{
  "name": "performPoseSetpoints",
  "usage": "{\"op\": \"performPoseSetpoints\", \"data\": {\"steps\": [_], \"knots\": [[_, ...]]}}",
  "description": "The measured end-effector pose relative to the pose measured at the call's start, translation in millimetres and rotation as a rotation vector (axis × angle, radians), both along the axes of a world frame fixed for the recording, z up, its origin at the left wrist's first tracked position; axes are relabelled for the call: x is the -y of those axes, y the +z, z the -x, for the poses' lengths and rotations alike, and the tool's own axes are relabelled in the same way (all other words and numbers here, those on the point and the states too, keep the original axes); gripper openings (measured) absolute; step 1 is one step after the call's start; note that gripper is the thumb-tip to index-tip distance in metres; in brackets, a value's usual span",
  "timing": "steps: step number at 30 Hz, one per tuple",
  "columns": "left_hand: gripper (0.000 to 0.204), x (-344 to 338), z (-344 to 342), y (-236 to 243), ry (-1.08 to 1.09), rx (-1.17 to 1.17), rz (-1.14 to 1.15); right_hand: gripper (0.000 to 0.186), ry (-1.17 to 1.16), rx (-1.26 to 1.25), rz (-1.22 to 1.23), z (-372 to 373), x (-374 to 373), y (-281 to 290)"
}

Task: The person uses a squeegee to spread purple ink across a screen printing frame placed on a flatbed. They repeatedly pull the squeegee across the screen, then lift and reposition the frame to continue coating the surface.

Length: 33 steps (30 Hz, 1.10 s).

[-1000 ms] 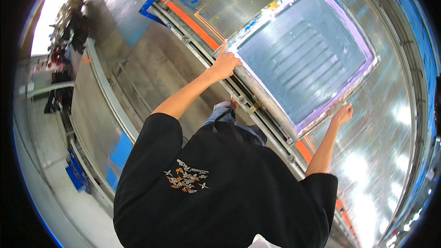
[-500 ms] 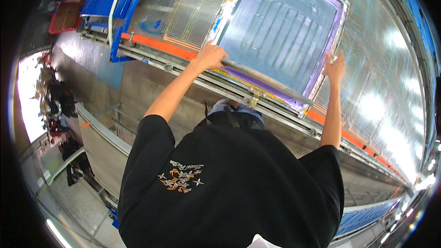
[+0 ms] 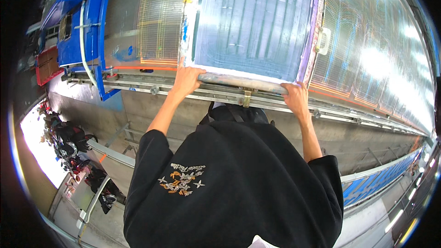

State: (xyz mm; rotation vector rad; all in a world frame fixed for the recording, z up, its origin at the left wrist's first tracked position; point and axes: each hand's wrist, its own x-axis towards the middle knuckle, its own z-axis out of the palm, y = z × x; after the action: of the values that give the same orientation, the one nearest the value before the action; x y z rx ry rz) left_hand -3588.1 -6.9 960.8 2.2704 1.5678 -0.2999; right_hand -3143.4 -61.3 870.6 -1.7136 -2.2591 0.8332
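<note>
A screen-printing frame [image 3: 186, 30] with paint-smeared, purple-edged sides lies on the long table before me. Its blue-green mesh [image 3: 216, 32] carries darker parallel stripes. Along the near edge runs a round-edged grey bar [image 3: 241, 82]; whether it is part of the frame or a separate piece I cannot tell. My left hand [image 3: 186, 79] is closed round the bar's left end by the frame's near left corner. At its right end, the fingers of my right hand [image 3: 296, 95] curl over the bar. A pale handle [image 3: 324, 41] sits on the frame's right side, beyond that hand.
Coloured lines cover the shiny tabletop [image 3: 363, 50] on both sides. A metal rail [image 3: 206, 95] with round knobs and a brass-coloured bracket [image 3: 247, 98] follows the table's near edge. Blue machinery [image 3: 85, 23] and a red crate [image 3: 48, 66] stand left; parked motorbikes [image 3: 69, 142] are farther off.
My right hand has moved from the frame's right side to the bar's right end. My left hand has stayed at the left end. The view has turned, so the frame now appears straighter.
</note>
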Motion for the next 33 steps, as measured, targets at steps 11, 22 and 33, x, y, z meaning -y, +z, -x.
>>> {"op": "performPoseSetpoints", "data": {"steps": [11, 22, 33], "knots": [[0.085, -116.9, -23.0, -56.6, 0.015, 0.085, -0.416, 0.069, -0.216, 0.136, -0.493, 6.1, -108.5, -56.5], [0.035, -542.2, -72.1, 35.1, -0.003, -0.177, -0.105, 0.048, -0.073, 0.204, -0.111, -75.3, -526.9, 37.3], [0.047, -467.7, -45.8, -34.5, -0.141, -0.116, -0.505, 0.039, -0.271, 0.039, -0.436, -43.7, -450.7, -13.5]]}}
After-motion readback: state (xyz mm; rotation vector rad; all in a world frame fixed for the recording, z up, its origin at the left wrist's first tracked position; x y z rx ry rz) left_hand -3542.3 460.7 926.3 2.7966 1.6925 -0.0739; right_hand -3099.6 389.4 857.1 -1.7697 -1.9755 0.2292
